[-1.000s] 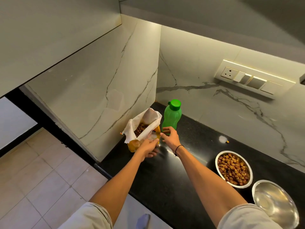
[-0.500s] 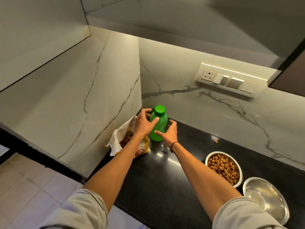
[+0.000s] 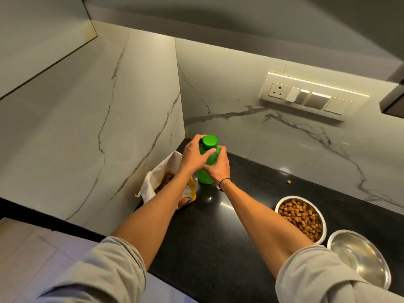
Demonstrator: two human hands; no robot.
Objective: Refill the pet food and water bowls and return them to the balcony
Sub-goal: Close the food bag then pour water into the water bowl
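Kibble (image 3: 302, 217) in bowl (image 3: 323, 221); second bowl (image 3: 358, 256) bare

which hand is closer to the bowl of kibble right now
Right. The right hand grips the green bottle on the side facing the kibble bowl. The left hand grips the bottle's far side, by the food bag.

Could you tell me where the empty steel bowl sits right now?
In the head view the empty steel bowl stands at the lower right on the black counter, just right of the kibble-filled bowl and near the counter's front edge.
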